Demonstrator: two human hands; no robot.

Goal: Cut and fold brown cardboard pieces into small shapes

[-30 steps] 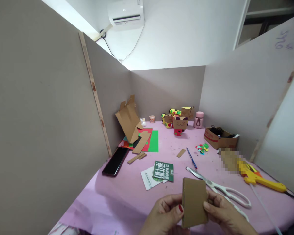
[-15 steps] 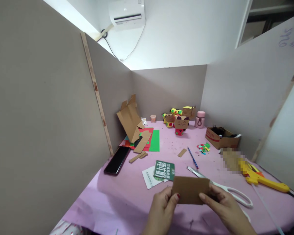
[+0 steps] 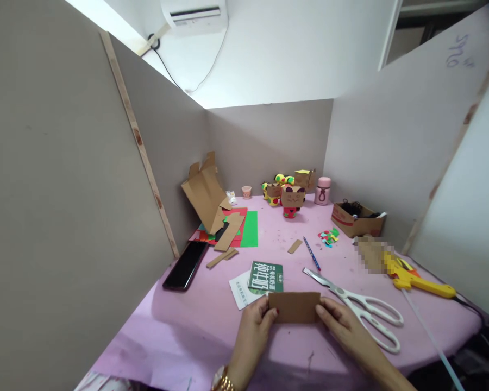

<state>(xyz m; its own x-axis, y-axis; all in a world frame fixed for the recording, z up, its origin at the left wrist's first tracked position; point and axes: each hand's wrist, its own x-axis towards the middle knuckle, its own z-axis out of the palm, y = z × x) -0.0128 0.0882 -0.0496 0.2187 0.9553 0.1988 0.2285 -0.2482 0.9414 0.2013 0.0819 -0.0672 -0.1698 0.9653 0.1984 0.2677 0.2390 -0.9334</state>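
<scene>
Both my hands hold a brown cardboard rectangle (image 3: 294, 307) low over the pink table (image 3: 195, 331), long side level. My left hand (image 3: 255, 331) pinches its left end, thumb on top. My right hand (image 3: 342, 326) pinches its right end. Just behind the cardboard lie a green printed carton (image 3: 265, 276) and a white paper sheet (image 3: 240, 290). White-handled scissors (image 3: 361, 307) lie shut to the right of my right hand.
A black phone (image 3: 185, 265) lies at the left wall. Coloured paper sheets (image 3: 244, 233) and cardboard scraps (image 3: 206, 195) sit behind it. Cardboard figures (image 3: 292, 196), a pink bottle (image 3: 322, 190), a small box (image 3: 356, 220), a blue pencil (image 3: 312, 253) and a yellow glue gun (image 3: 415, 274) stand further back and right.
The cardboard piece has turned from upright to lying lengthwise and come down towards the table between my hands. The view has tilted down slightly.
</scene>
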